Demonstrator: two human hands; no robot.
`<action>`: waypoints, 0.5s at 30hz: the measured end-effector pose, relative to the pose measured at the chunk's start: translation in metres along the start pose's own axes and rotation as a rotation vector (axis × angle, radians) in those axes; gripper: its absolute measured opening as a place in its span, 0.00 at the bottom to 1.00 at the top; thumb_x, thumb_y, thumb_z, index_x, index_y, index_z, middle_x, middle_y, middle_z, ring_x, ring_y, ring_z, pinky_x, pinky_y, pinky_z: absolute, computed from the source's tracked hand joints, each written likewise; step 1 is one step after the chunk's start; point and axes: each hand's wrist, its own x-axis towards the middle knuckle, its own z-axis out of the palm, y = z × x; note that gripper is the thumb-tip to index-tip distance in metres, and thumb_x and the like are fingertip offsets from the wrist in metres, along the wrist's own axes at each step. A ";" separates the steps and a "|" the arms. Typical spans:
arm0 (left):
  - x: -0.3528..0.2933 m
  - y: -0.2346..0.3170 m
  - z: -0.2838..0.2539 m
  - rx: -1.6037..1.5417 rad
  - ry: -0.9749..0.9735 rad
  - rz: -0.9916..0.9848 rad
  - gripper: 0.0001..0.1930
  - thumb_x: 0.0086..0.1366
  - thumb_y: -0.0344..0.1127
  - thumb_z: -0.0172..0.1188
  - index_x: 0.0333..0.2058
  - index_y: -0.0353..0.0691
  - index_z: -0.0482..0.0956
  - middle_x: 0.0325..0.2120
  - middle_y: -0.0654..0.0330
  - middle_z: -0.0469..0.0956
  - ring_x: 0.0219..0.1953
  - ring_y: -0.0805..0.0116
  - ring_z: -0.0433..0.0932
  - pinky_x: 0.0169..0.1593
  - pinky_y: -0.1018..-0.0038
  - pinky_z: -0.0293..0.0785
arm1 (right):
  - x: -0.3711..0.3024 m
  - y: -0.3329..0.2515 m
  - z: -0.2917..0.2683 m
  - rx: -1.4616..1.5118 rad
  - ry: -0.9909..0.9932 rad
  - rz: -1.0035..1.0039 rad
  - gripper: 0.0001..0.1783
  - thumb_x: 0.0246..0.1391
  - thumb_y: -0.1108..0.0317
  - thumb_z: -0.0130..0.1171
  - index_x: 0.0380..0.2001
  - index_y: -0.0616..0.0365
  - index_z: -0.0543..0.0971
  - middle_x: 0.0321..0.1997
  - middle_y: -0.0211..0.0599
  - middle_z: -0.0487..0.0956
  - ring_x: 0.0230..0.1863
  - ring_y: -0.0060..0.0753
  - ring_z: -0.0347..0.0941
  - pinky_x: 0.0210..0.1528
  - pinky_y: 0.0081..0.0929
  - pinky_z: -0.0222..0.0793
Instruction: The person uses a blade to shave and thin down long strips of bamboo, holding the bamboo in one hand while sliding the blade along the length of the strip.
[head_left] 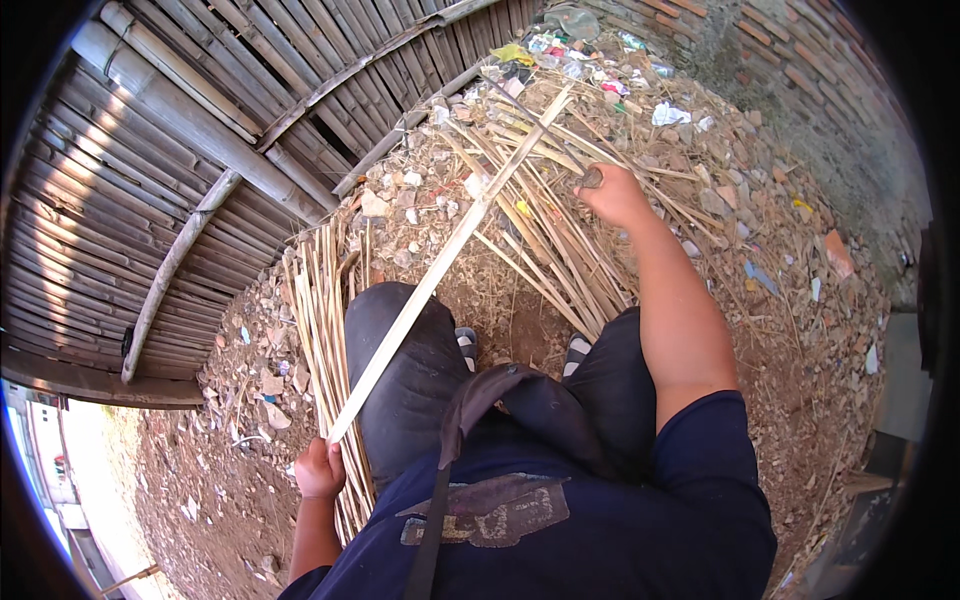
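Observation:
A long pale bamboo strip (425, 285) slants across my left thigh, its far end over the ground ahead. My left hand (319, 468) is closed round its near end. In my right hand (615, 195), out ahead on the right, is the handle of what looks like a long knife (545, 133). Its dark, narrow blade points away to the far left and crosses the bamboo strip near the strip's far end; whether they touch I cannot tell. Thin split bamboo sticks (325, 370) lie in a bundle beside my left leg. More bamboo sticks (550, 235) are spread on the ground beyond my feet.
A bamboo slat wall (170, 190) with poles rises on the left. A brick wall (800, 70) stands at the far right. Broken bricks, stones and litter (600, 70) cover the ground. Several loose brick pieces (838, 253) lie to the right.

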 end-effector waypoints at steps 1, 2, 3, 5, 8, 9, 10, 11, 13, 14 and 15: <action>0.000 0.000 -0.002 -0.024 -0.010 0.002 0.16 0.70 0.42 0.54 0.25 0.39 0.69 0.17 0.44 0.73 0.21 0.37 0.74 0.26 0.48 0.70 | -0.004 -0.008 -0.006 -0.005 0.045 -0.037 0.16 0.47 0.58 0.68 0.38 0.53 0.85 0.33 0.48 0.84 0.38 0.51 0.81 0.43 0.43 0.75; 0.000 0.001 -0.003 -0.057 -0.019 0.005 0.17 0.70 0.42 0.54 0.25 0.39 0.69 0.17 0.44 0.73 0.21 0.37 0.74 0.26 0.48 0.70 | -0.007 -0.017 -0.012 -0.005 0.043 -0.040 0.16 0.47 0.58 0.68 0.38 0.53 0.85 0.33 0.48 0.84 0.38 0.51 0.81 0.43 0.43 0.75; 0.000 0.001 -0.003 -0.057 -0.023 0.004 0.17 0.70 0.42 0.54 0.25 0.39 0.69 0.17 0.44 0.73 0.21 0.37 0.74 0.26 0.48 0.70 | -0.014 -0.038 -0.019 -0.047 -0.053 -0.097 0.15 0.48 0.58 0.68 0.37 0.52 0.85 0.32 0.48 0.83 0.38 0.52 0.80 0.43 0.44 0.74; -0.001 0.002 -0.001 -0.111 -0.054 -0.003 0.17 0.70 0.43 0.54 0.25 0.39 0.69 0.17 0.44 0.72 0.21 0.37 0.74 0.26 0.48 0.70 | -0.020 -0.053 -0.017 -0.093 -0.154 -0.143 0.14 0.48 0.58 0.68 0.36 0.52 0.85 0.32 0.47 0.83 0.37 0.52 0.80 0.42 0.44 0.74; -0.002 0.000 0.002 -0.089 -0.058 0.000 0.17 0.70 0.43 0.55 0.25 0.39 0.69 0.17 0.44 0.72 0.21 0.37 0.75 0.26 0.49 0.70 | -0.019 -0.044 -0.006 -0.114 -0.172 -0.258 0.13 0.48 0.58 0.68 0.34 0.53 0.84 0.30 0.45 0.82 0.35 0.51 0.79 0.39 0.43 0.72; -0.001 0.002 0.001 -0.090 -0.056 0.004 0.17 0.70 0.43 0.55 0.25 0.39 0.69 0.17 0.44 0.72 0.21 0.37 0.75 0.26 0.49 0.70 | -0.015 -0.034 -0.002 -0.115 -0.167 -0.257 0.13 0.48 0.58 0.68 0.34 0.53 0.84 0.30 0.45 0.82 0.35 0.51 0.79 0.39 0.43 0.72; -0.001 0.005 -0.002 -0.073 -0.036 0.004 0.17 0.70 0.43 0.55 0.25 0.40 0.69 0.17 0.45 0.72 0.21 0.38 0.75 0.26 0.49 0.70 | -0.009 -0.026 -0.002 -0.065 -0.159 -0.132 0.13 0.48 0.58 0.68 0.35 0.53 0.84 0.31 0.45 0.83 0.35 0.49 0.80 0.39 0.42 0.73; 0.000 0.007 -0.004 -0.057 -0.016 0.004 0.16 0.70 0.43 0.56 0.25 0.40 0.70 0.17 0.45 0.73 0.21 0.38 0.75 0.25 0.49 0.70 | -0.005 -0.018 -0.003 -0.015 -0.151 -0.008 0.14 0.48 0.58 0.69 0.36 0.53 0.85 0.31 0.45 0.83 0.35 0.48 0.80 0.40 0.41 0.73; 0.000 0.007 -0.010 -0.037 -0.009 0.005 0.16 0.69 0.43 0.56 0.25 0.40 0.70 0.17 0.45 0.73 0.20 0.38 0.75 0.25 0.49 0.71 | -0.003 -0.008 -0.011 0.025 -0.130 0.014 0.16 0.48 0.57 0.69 0.37 0.54 0.85 0.31 0.44 0.83 0.35 0.46 0.80 0.40 0.40 0.73; 0.000 0.007 -0.012 -0.021 -0.006 0.008 0.16 0.69 0.43 0.57 0.25 0.40 0.70 0.17 0.46 0.73 0.20 0.39 0.75 0.25 0.49 0.71 | -0.001 -0.004 -0.013 0.062 -0.109 0.040 0.18 0.48 0.56 0.70 0.38 0.56 0.85 0.32 0.44 0.84 0.35 0.44 0.80 0.41 0.39 0.73; -0.001 0.006 -0.012 -0.020 -0.009 0.007 0.16 0.69 0.43 0.57 0.25 0.40 0.70 0.17 0.46 0.73 0.20 0.39 0.75 0.25 0.49 0.71 | -0.001 -0.003 -0.016 0.063 -0.111 0.041 0.18 0.48 0.56 0.70 0.38 0.56 0.85 0.32 0.44 0.84 0.35 0.44 0.80 0.41 0.39 0.73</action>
